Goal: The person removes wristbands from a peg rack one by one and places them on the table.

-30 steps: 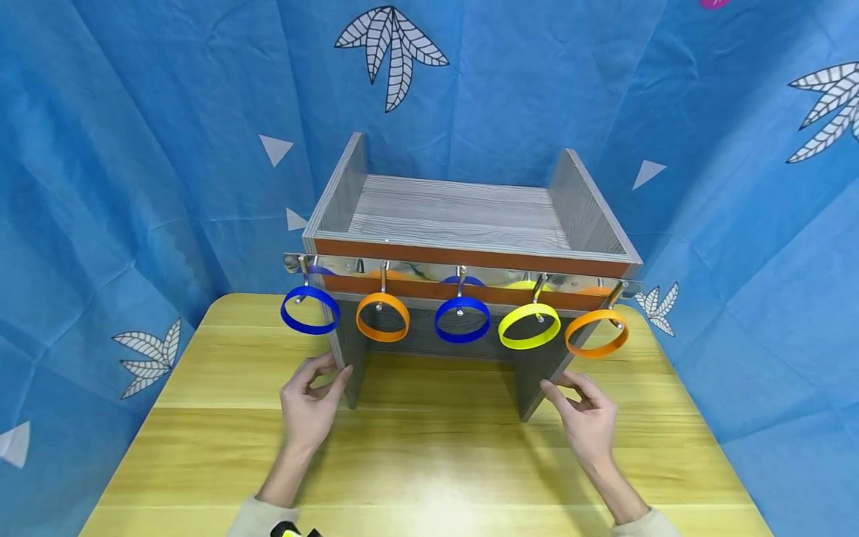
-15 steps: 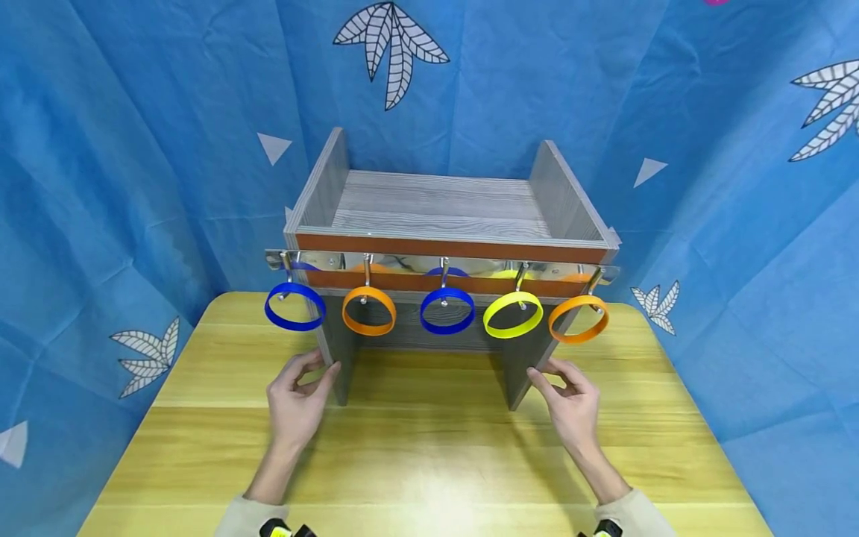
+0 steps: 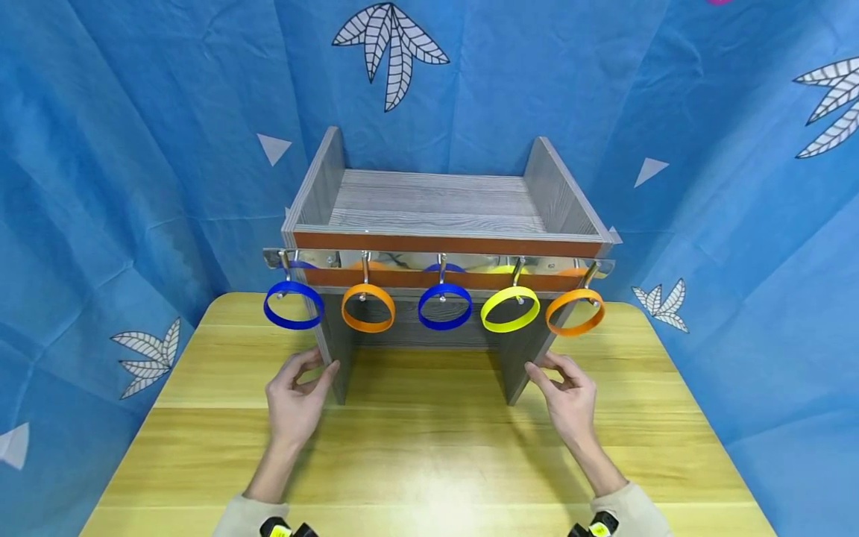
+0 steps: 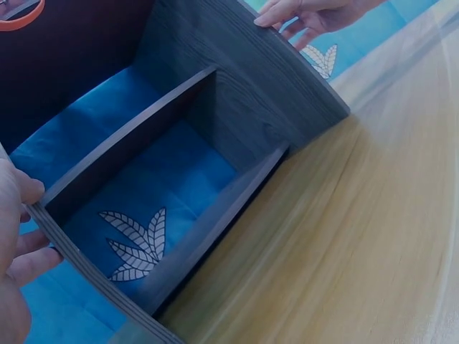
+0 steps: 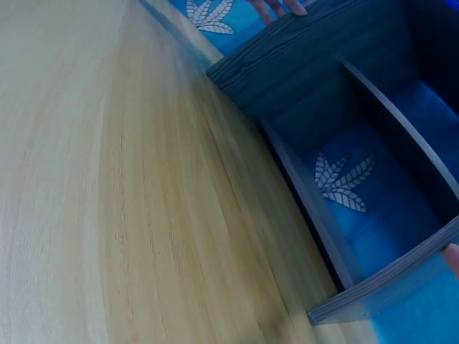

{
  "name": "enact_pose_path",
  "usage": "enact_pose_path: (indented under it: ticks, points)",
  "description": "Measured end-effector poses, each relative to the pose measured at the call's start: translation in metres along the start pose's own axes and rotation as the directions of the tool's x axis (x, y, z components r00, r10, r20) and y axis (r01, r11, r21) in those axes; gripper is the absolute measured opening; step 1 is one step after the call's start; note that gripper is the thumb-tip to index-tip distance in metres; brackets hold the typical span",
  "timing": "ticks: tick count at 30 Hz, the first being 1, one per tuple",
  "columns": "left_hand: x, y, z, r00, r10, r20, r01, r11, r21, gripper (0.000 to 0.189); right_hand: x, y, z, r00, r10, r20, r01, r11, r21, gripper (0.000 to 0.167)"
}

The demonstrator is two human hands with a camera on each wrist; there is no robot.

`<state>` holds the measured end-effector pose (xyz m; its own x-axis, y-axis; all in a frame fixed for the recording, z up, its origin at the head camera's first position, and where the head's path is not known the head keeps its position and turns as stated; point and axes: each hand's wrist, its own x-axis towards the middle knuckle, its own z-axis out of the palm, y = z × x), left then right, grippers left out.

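A small grey wood-grain shelf (image 3: pixel 436 190) stands on the table, its open top facing up and its front toward me. Across its front runs a shiny metal hook rail (image 3: pixel 329 259). From its hooks hang a blue ring (image 3: pixel 294 324), an orange ring (image 3: pixel 368 327), another blue ring (image 3: pixel 446 325), a yellow ring (image 3: pixel 510 327) and a second orange ring (image 3: pixel 575 331). My left hand (image 3: pixel 295 395) pinches the lower front edge of the left side panel (image 4: pixel 100 276). Opposite it, my right hand (image 3: pixel 567 391) pinches the right side panel (image 4: pixel 287 79); its outer fingers are partly hidden.
The wooden table (image 3: pixel 429 462) extends in front of the shelf and to both sides. Close behind hangs a blue cloth (image 3: pixel 443 89) printed with white leaves, which also borders the table left and right. Two crossboards, an upper board (image 4: pixel 136 136) and a lower board (image 4: pixel 222 222), join the shelf's sides.
Both hands have shifted the shelf left and slightly back, with the rings on its hooks. Most of this came in the first half second; since then it has barely moved.
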<state>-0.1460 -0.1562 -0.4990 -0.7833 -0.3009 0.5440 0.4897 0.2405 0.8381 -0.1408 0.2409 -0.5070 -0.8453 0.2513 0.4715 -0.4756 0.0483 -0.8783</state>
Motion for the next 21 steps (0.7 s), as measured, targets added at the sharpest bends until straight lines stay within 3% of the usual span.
enact_pose_path:
  ticks: [7, 15, 21]
  points:
    - [0.0002, -0.0006, -0.0021, 1.0, 0.004, 0.019, -0.004, 1.0, 0.026, 0.03, 0.002, 0.0002, 0.0002, 1.0, -0.016, -0.007, 0.016, 0.999, 0.042, 0.026]
    - [0.0024, 0.0036, -0.005, 0.999, -0.03, 0.025, 0.028, 0.996, 0.084, 0.029, 0.0029, -0.0029, -0.0005, 1.0, 0.002, 0.007, -0.002, 1.0, 0.019, 0.027]
    - [0.0027, 0.004, -0.0072, 0.997, -0.053, 0.048, 0.049, 0.995, 0.087, 0.028, 0.0046, -0.0066, -0.0013, 1.0, -0.015, 0.016, 0.014, 0.998, 0.061, 0.028]
